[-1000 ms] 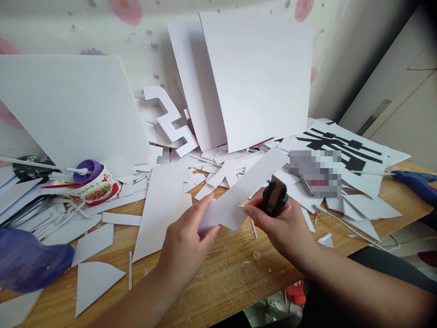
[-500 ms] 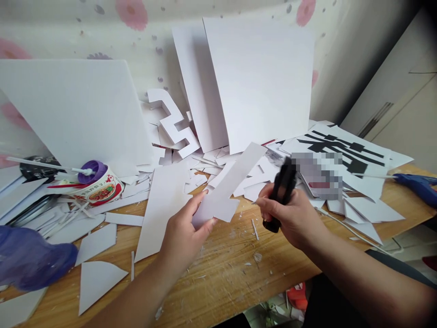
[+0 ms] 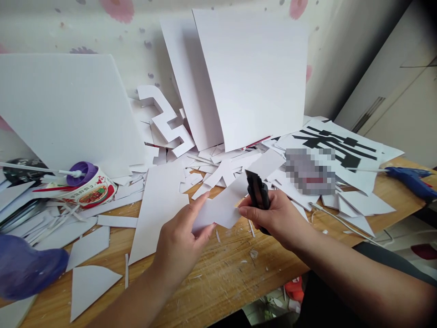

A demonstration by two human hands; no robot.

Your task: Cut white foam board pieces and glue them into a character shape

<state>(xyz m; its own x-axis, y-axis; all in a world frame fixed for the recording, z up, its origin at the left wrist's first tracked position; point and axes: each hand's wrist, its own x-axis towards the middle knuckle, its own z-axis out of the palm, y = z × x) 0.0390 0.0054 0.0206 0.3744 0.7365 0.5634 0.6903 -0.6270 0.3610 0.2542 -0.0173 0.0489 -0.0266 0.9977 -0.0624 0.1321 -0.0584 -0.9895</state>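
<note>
My left hand (image 3: pixel 180 234) pinches a white board cutout (image 3: pixel 218 207) between thumb and fingers, holding it just over the wooden table. The cutout has a stepped edge and a long arm reaching up to the right. In my right hand (image 3: pixel 280 218) is a black utility knife (image 3: pixel 258 193), its dark blade end pointing up. The right thumb and fingertips are at the right edge of the cutout; whether they press on it is hard to make out. Left of the cutout lies a larger white board piece (image 3: pixel 160 200) on the table.
White scraps cover much of the wooden table (image 3: pixel 218 278). Large white boards (image 3: pixel 256 77) lean on the wall beside a thick white cut-out shape (image 3: pixel 170 123). A paper bowl (image 3: pixel 92 191) stands left, and a blue glue gun (image 3: pixel 409 180) and printed black-patterned sheets (image 3: pixel 351 168) lie right.
My right hand has moved left to the cutout's edge, and the knife in it has turned. The cutout's long arm has tipped lower to the right. The camera view has shifted slightly.
</note>
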